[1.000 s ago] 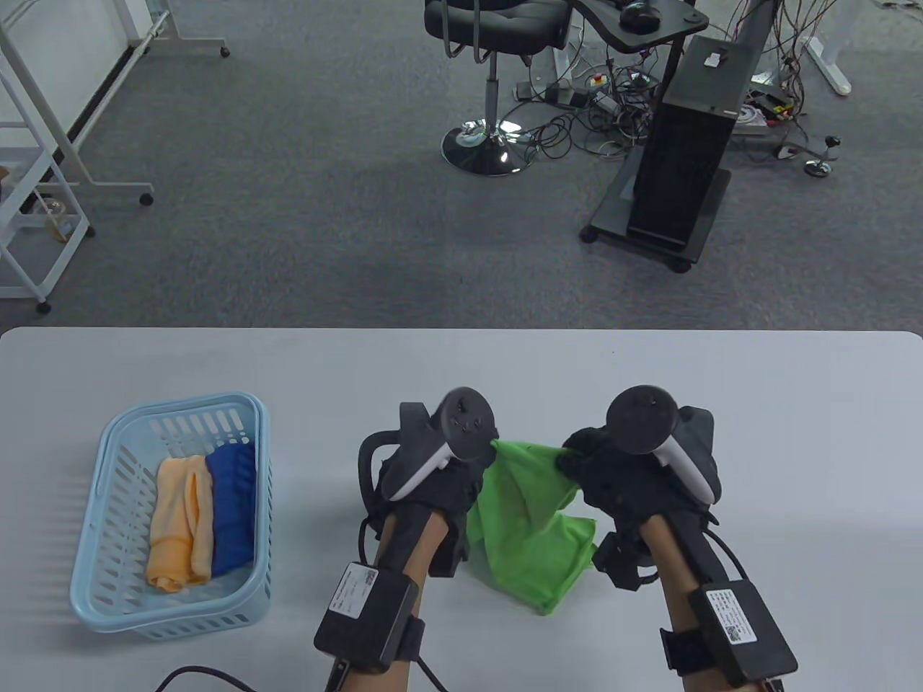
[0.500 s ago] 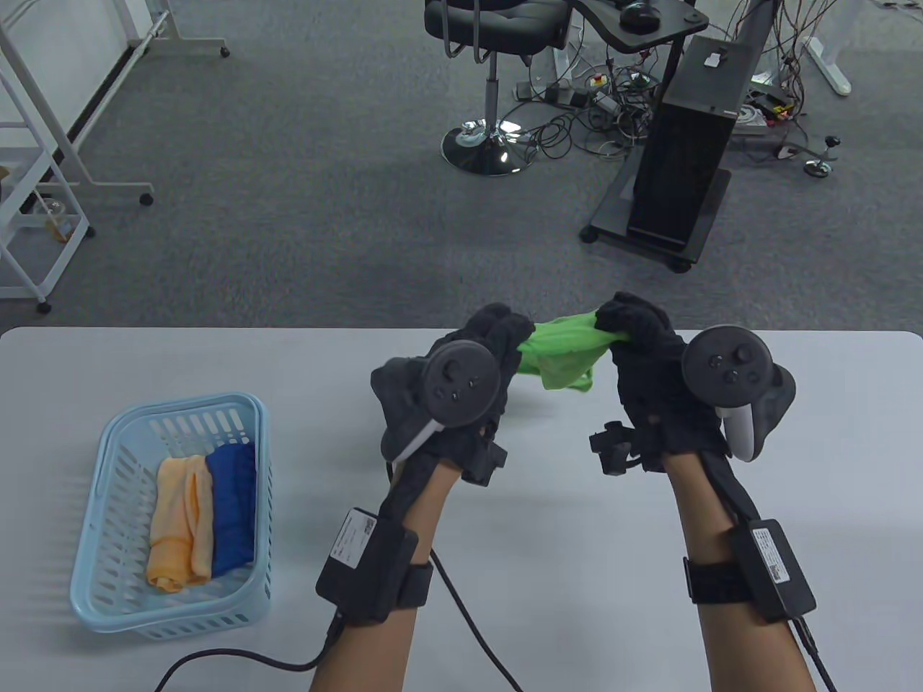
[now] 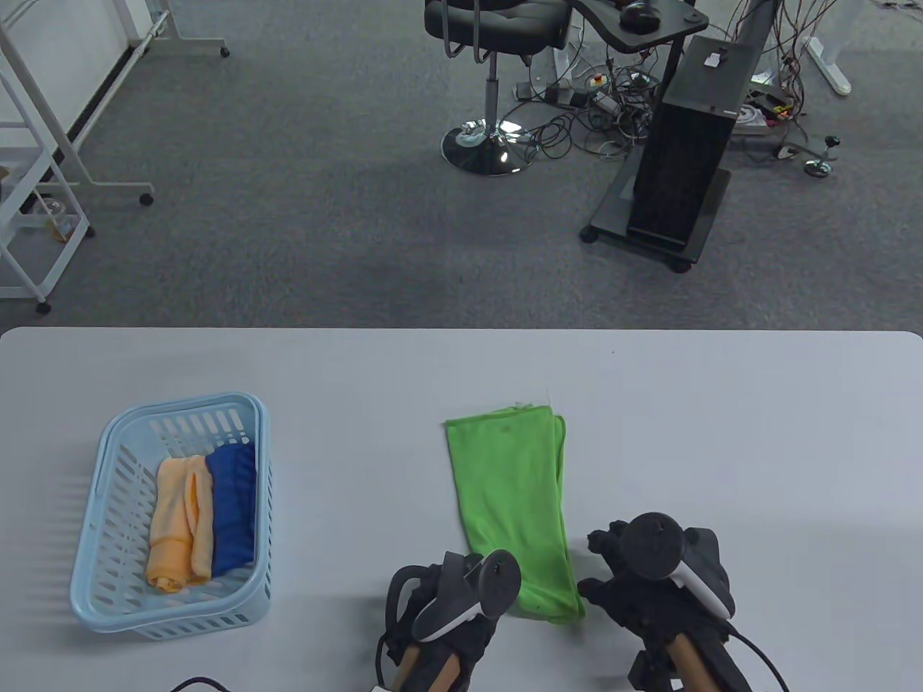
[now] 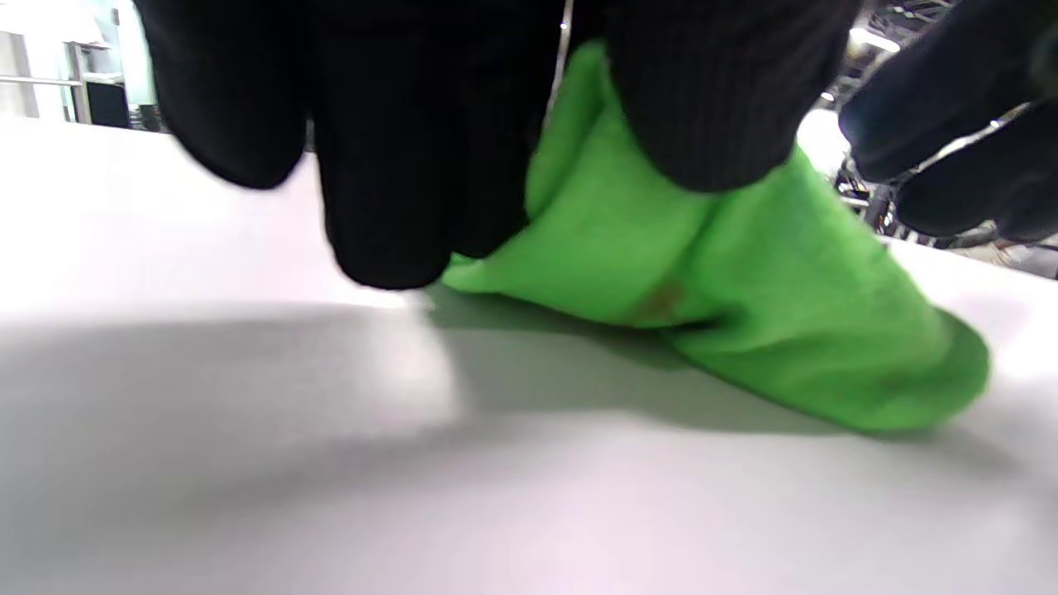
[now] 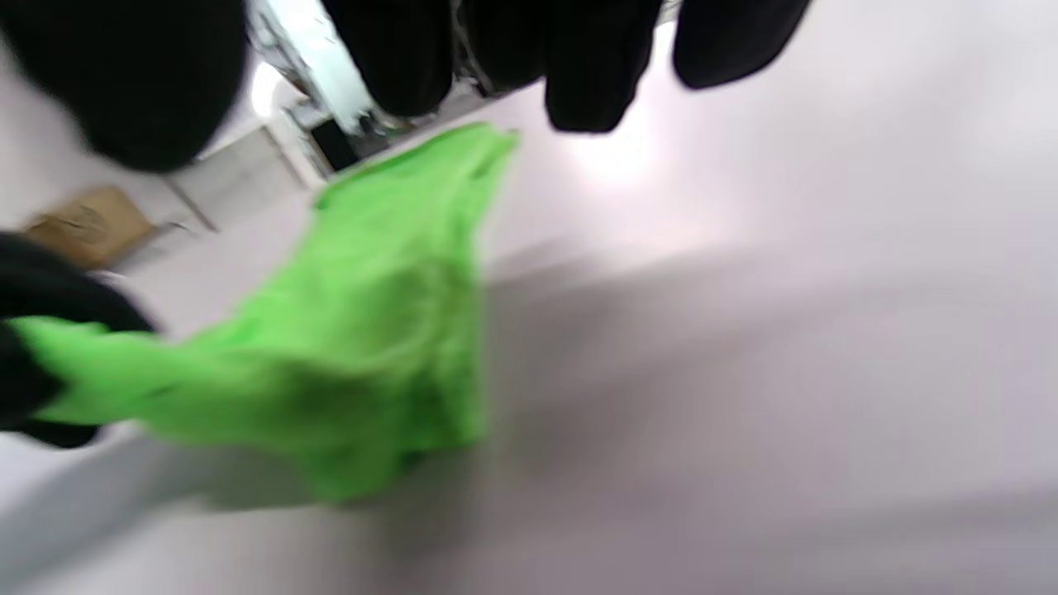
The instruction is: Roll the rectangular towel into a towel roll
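The green towel (image 3: 512, 497) lies flat on the grey table (image 3: 757, 432) as a long folded strip that runs away from me. My left hand (image 3: 472, 580) is at its near left corner. In the left wrist view the left hand (image 4: 562, 165) pinches that corner of the towel (image 4: 744, 273) and lifts it slightly. My right hand (image 3: 606, 569) is just right of the near right corner. Seen from the right wrist, the right hand (image 5: 355, 74) hangs with loose fingers above the table, apart from the towel (image 5: 372, 330).
A light blue basket (image 3: 108, 432) stands at the table's left and holds a rolled orange towel (image 3: 177, 519) and a rolled blue towel (image 3: 232, 504). Beyond the far edge are carpet, an office chair (image 3: 497, 21) and a black stand (image 3: 678, 166).
Both hands drew back from the table's far edge to its near edge and laid the towel out flat. The right hand has let go of it.
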Action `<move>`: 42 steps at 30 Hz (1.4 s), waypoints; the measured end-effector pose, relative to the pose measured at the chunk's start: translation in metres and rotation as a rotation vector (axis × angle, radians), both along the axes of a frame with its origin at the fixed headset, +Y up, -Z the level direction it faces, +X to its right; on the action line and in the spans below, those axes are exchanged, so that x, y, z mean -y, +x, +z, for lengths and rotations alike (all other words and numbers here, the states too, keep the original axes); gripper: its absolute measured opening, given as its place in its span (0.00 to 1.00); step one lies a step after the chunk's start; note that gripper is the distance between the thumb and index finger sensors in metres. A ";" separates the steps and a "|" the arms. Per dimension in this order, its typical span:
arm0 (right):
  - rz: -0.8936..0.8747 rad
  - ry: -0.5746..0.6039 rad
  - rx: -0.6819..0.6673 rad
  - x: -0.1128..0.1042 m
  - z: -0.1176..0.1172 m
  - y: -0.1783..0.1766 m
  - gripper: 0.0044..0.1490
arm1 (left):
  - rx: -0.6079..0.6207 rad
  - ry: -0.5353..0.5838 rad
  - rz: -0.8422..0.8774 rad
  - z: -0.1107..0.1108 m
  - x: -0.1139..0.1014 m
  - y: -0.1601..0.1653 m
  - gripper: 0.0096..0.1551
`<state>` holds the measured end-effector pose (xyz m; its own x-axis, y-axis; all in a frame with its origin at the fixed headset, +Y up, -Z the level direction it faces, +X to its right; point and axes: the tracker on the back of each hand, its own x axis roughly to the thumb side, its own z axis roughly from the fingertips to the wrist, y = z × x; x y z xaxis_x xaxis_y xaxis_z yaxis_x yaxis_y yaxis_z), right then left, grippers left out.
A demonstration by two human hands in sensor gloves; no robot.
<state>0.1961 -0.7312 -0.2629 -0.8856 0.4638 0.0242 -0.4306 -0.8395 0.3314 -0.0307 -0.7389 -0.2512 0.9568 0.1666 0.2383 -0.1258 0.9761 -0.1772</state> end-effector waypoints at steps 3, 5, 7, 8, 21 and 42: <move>0.138 0.018 -0.157 0.014 0.013 -0.024 0.64 | -0.042 -0.007 0.125 0.009 -0.001 -0.011 0.26; 0.200 0.048 -0.204 0.026 0.014 -0.033 0.60 | -0.067 -0.040 0.182 0.007 0.005 -0.017 0.26; 0.189 0.072 -0.149 0.032 0.012 -0.036 0.40 | -0.094 -0.084 0.234 0.006 0.011 -0.024 0.27; 0.161 0.128 -0.112 0.031 0.011 -0.034 0.32 | -0.101 -0.099 0.247 0.005 0.012 -0.025 0.27; 0.151 0.203 -0.040 0.017 0.009 -0.021 0.31 | -0.129 -0.124 0.151 0.007 0.017 -0.031 0.28; 0.153 0.055 -0.170 0.026 0.010 -0.038 0.32 | -0.244 -0.234 0.097 0.008 0.025 -0.034 0.30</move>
<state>0.1578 -0.7572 -0.2527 -0.9266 0.3179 0.2007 -0.2384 -0.9096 0.3402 -0.0645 -0.7634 -0.2436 0.9578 0.2829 -0.0512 -0.2827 0.8940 -0.3478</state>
